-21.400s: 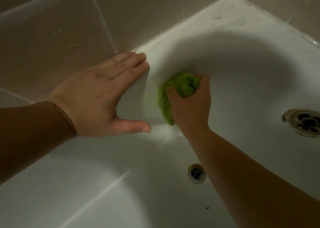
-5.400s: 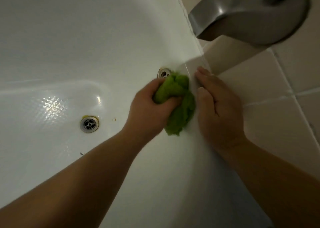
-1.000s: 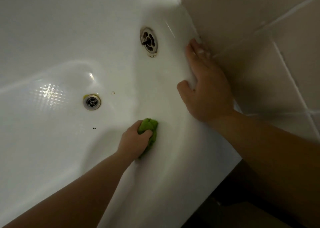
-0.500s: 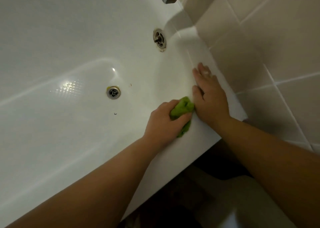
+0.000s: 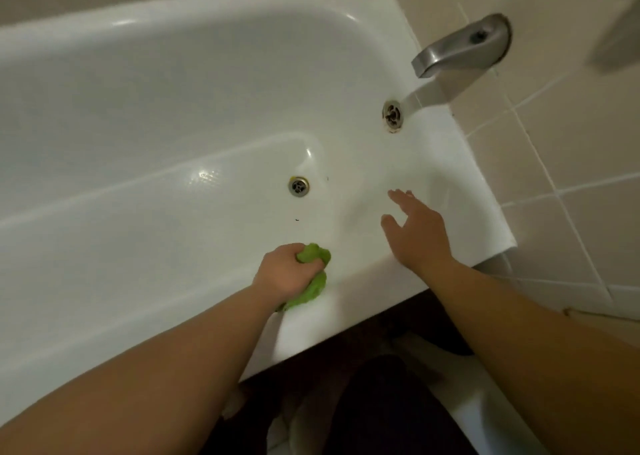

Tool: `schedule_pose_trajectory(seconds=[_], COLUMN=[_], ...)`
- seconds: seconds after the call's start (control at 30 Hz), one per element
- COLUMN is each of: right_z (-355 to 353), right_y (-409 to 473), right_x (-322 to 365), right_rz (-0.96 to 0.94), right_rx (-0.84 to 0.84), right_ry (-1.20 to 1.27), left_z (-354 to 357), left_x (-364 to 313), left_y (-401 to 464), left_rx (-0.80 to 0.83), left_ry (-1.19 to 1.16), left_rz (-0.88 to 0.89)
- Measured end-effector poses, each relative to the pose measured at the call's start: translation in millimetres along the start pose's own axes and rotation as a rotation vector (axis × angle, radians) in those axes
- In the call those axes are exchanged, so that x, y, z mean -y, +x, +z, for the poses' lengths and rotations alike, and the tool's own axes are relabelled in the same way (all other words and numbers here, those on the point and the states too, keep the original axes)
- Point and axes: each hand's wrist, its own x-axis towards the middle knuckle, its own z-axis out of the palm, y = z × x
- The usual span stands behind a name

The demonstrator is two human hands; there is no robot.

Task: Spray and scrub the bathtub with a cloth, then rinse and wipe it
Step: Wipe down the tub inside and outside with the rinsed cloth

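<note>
The cloth (image 5: 313, 278) is a green rag, bunched into a wad and pressed against the inner wall of the bathtub (image 5: 156, 115), just below the near rim; the left hand (image 5: 287, 274) grips it with the fingers curled round the top of the bundle, a loose flap trailing out below the palm; the right hand (image 5: 415, 233) hangs over the tub's end slope near the corner, its fingers spread and relaxed, holding nothing, and whether it touches the enamel cannot be told.

The cloth looks soft, light and limp; it should crush to whatever shape the hand gives it and, if wet, would drag and cling a little to the enamel; the best hold is probably the present one, a full fist over the gathered middle so that the wad stays thick under the palm and the loose edge does not fold under; a pinch at a corner would likely let it flop and lose scrubbing pressure.

The tub itself is hard, glossy and probably slick where wet; a bracing hand is safer flat on the broad rim than on the curved slope.

The floor drain (image 5: 298, 186) lies well apart from the cloth; the overflow fitting (image 5: 393, 115) sits on the end wall beneath the metal spout (image 5: 457, 48); no water runs, so rinsing seems not yet begun.
</note>
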Motion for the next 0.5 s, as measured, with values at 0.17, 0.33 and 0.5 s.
schedule_pose_trajectory(seconds=[0.17,0.33,0.5], right_z=[-14,-31,-57], right_y=[-50,-126,-191], right_x=[78,167,264], right_rz=[-0.022,-0.048,-0.195], right_rx=[0.14,0.328,0.418], right_ry=[0.12,0.357,0.643], left_z=[-75,-142,-197], left_x=[-15,-32,-58], left_y=[-75,-188,-290], left_rx=[-0.089,-0.048,-0.137], left_ry=[-0.454,-0.726,-0.813], left_rz=[-0.046,-0.066,0.14])
